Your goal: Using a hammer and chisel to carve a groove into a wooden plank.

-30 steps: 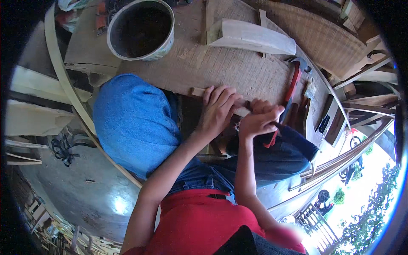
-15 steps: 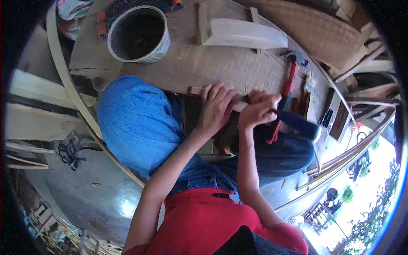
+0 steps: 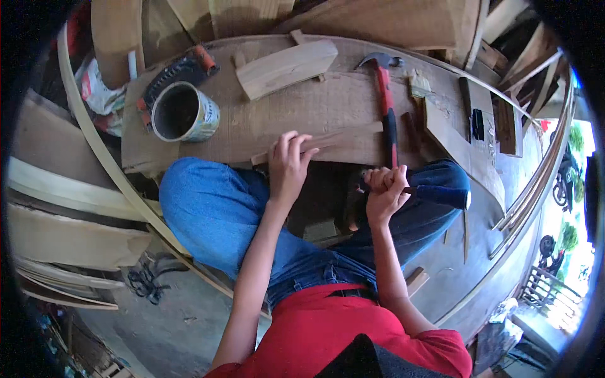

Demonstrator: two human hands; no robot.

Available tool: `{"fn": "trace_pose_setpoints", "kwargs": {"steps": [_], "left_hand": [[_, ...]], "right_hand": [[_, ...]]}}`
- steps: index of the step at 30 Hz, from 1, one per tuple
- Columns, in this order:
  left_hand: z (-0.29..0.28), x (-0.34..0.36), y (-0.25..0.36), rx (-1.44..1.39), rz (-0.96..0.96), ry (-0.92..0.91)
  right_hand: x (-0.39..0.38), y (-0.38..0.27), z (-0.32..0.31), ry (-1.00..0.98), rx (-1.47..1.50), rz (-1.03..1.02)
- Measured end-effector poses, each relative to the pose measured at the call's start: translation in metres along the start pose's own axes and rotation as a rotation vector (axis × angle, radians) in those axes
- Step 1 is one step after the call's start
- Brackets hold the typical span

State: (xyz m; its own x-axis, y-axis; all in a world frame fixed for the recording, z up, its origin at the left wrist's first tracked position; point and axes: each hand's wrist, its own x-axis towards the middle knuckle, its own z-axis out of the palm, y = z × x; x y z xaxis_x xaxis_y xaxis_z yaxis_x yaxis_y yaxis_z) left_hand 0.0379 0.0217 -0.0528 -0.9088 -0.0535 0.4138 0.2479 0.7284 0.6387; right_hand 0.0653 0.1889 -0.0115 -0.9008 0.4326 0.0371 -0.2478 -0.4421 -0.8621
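Observation:
My left hand grips a thin wooden strip along the near edge of a wide board, its fingers bent over the wood. My right hand is closed round a tool with a dark blue handle; its working end is hard to make out. Just above that hand, a claw hammer with a red and black handle lies across the board. A round tub stands at the board's left, beside a black and orange tool. A pale curved wood block rests farther back.
Long bent planks crowd the left side, and more boards lie behind. A brush and shaped wood pieces are at the right, with long strips beyond. My knees flank a dark gap. Motorbikes stand far right.
The view has shifted, so the board sits differently in the picture. My left hand has drawn away from my right, uncovering more of the strip; my right hand still grips the blue-handled tool.

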Motion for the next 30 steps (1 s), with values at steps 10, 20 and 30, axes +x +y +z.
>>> {"fn": "trace_pose_setpoints", "kwargs": {"steps": [10,20,30], "left_hand": [[-0.092,0.042,0.021,-0.980,-0.645,-0.430],[-0.125,0.076,0.018,-0.971,-0.612,-0.884],[-0.120,0.084,0.026,-1.114,-0.687,-0.925]], "right_hand": [[-0.015,-0.005,-0.044,-0.012,0.078,0.123],[-0.008,-0.012,-0.057,0.027,0.123,0.148],[-0.005,-0.013,-0.067,0.045,0.130,0.139]]}}
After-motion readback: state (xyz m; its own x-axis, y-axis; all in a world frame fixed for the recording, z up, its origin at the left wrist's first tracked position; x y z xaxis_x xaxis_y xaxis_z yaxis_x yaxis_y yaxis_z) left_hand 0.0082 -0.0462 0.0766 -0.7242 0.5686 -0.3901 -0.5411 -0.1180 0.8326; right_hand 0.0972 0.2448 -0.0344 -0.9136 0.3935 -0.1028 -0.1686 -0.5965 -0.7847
